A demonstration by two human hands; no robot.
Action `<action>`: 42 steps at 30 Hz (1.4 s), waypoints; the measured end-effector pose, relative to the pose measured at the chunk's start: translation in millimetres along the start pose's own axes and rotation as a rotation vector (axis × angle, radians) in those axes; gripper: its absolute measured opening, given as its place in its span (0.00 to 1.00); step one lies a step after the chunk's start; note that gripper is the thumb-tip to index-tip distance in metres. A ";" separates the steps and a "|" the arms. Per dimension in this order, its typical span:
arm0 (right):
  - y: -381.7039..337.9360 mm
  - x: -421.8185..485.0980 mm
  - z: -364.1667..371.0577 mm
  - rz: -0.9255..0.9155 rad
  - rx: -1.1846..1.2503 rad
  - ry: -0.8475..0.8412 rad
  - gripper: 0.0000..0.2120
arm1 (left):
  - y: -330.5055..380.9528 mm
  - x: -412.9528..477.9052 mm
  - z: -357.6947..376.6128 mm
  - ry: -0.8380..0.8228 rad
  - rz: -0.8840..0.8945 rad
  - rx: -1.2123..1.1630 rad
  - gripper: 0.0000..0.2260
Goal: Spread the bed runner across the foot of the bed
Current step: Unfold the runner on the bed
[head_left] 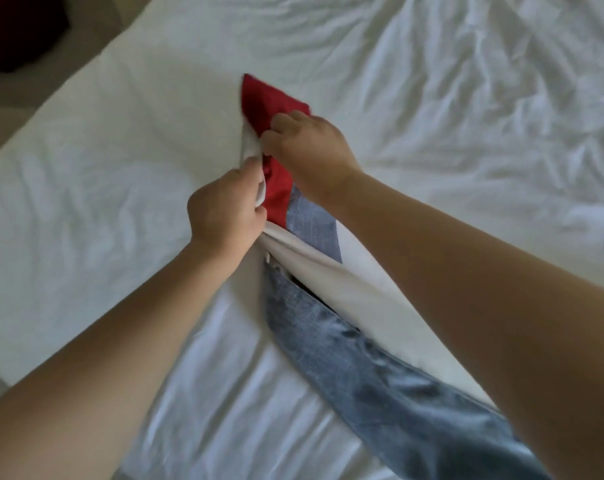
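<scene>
Pinched the folded bed runner (314, 230) just above the bed (85, 168), left hand (224, 209) on its white lining and right hand (307, 150) on the red end, apparently to part the layers for spreading.

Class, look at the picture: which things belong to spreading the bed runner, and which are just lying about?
Belong to the job:
bed runner, red and blue-grey, bunched
left hand, gripping it
right hand, pinching it
bed, white sheet

Just lying about:
dark red object, off the bed, too dim to identify
</scene>
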State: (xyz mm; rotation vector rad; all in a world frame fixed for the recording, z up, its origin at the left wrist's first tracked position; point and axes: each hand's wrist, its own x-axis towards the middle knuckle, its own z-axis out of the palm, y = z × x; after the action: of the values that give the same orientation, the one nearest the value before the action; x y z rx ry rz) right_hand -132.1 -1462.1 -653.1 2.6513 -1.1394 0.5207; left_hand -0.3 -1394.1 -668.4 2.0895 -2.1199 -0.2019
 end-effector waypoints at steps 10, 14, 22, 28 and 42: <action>-31.5 -108.3 -17.0 0.398 0.188 -0.375 0.15 | -19.4 -6.5 0.4 0.075 0.569 0.067 0.16; -41.6 -149.2 -41.7 0.425 0.219 -0.528 0.19 | -4.6 -21.6 3.8 -0.060 0.747 0.106 0.20; -61.2 -169.5 -44.8 0.619 0.391 -0.680 0.11 | 7.4 -39.4 15.2 -0.142 0.739 0.285 0.13; -24.4 -182.5 -72.5 0.719 0.342 -0.467 0.09 | 56.1 -28.2 -7.2 -0.063 0.773 0.375 0.11; 53.5 -287.8 -85.9 1.188 0.365 -0.402 0.13 | 198.4 -20.5 59.3 -0.077 0.804 0.220 0.10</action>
State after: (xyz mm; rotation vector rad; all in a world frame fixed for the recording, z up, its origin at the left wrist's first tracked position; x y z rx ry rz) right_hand -375.5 -1281.1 -686.3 2.0586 -2.9638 0.3559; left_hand -206.4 -1371.3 -685.9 1.1563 -2.9254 0.0593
